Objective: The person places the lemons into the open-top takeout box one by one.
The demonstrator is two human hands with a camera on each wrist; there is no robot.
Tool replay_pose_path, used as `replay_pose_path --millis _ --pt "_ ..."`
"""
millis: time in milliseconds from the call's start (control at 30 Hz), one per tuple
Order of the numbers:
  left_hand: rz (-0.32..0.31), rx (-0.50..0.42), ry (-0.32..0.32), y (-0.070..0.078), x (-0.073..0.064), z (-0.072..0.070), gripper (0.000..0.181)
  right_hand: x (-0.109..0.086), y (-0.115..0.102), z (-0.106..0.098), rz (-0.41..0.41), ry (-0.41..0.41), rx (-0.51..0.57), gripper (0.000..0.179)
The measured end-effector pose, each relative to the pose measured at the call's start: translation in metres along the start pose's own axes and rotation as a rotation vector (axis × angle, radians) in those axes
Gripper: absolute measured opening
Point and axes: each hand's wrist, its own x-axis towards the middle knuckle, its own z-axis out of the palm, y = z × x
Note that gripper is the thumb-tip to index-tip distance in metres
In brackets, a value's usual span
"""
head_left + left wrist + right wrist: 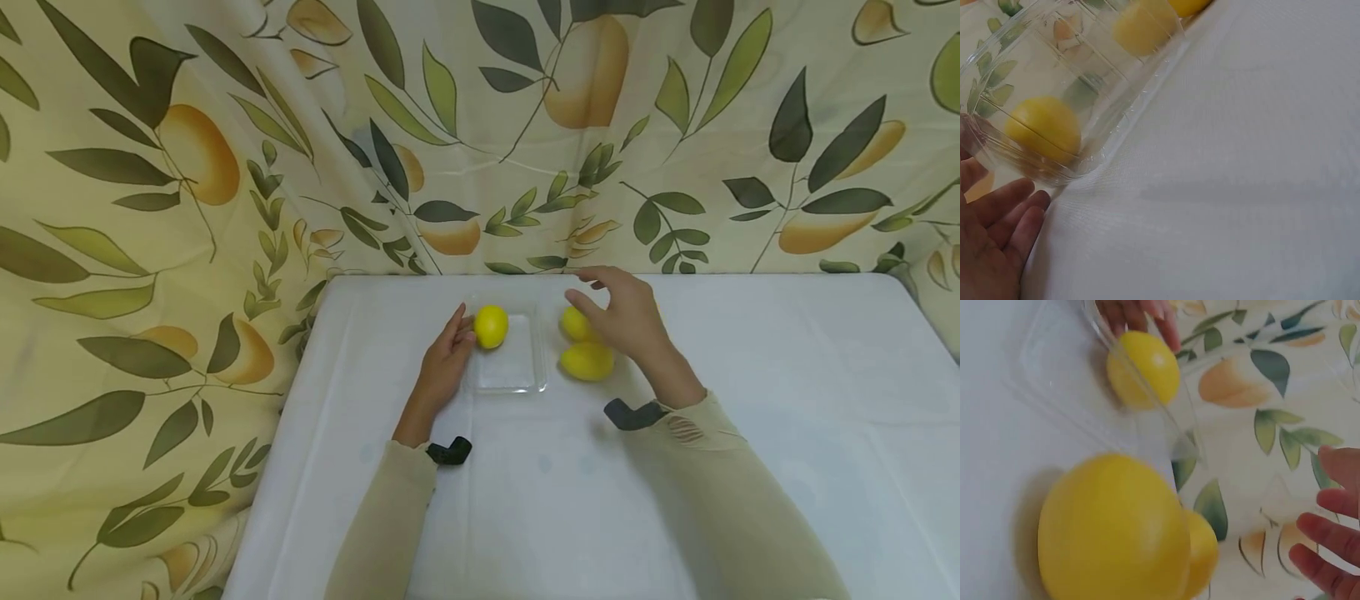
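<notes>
A clear plastic container stands on the white table with one lemon inside, at its left end. My left hand rests at the container's left wall, fingers extended; in the left wrist view those fingers lie right at the corner below the lemon. To the right of the container are two more lemons, a near one and a far one partly hidden by my right hand. That hand hovers over the far lemon, its fingers spread and holding nothing. In the right wrist view the near lemon looms large.
A white cloth covers the table. Behind and to the left hangs a curtain printed with leaves and fruit, meeting the table's far edge just beyond the container. Dark wrist-worn devices stick out from both sleeves.
</notes>
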Motion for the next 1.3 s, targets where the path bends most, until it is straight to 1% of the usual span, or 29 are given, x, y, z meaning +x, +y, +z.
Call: replay_pose_path --millis 133,267,433,633,733,833,1000,1100,1300 --pt "-0.007 -0.002 0.002 0.0 0.0 -0.001 0.057 -0.007 0.016 -0.016 0.045 0.026 -0.01 0.048" --pt "-0.01 -0.004 -0.005 0.0 0.0 0.0 0.057 -0.016 0.033 -0.025 0.091 0.035 -0.035 0.05" --pt "-0.036 -0.001 -0.005 0.001 0.001 0.0 0.057 -0.024 0.051 -0.027 0.135 0.06 -0.091 0.054" --pt "-0.059 -0.014 -0.009 -0.001 0.002 0.0 0.056 -0.033 0.067 -0.025 0.197 0.105 -0.109 0.059" --pt "-0.061 -0.018 -0.011 -0.001 0.003 0.001 0.056 -0.036 0.071 -0.024 0.237 0.127 -0.112 0.061" --pt "-0.046 -0.022 -0.01 -0.001 0.003 0.001 0.055 -0.038 0.073 -0.021 0.266 0.154 -0.114 0.062" --pt "-0.025 -0.025 -0.006 -0.001 0.002 0.0 0.055 -0.038 0.075 -0.014 0.276 0.173 -0.103 0.058" --pt "-0.033 -0.016 -0.002 -0.002 0.002 0.0 0.057 -0.039 0.076 -0.01 0.272 0.149 -0.106 0.059" --pt "-0.034 -0.008 -0.008 -0.001 0.002 -0.001 0.056 -0.038 0.071 -0.005 0.264 0.08 -0.133 0.07"
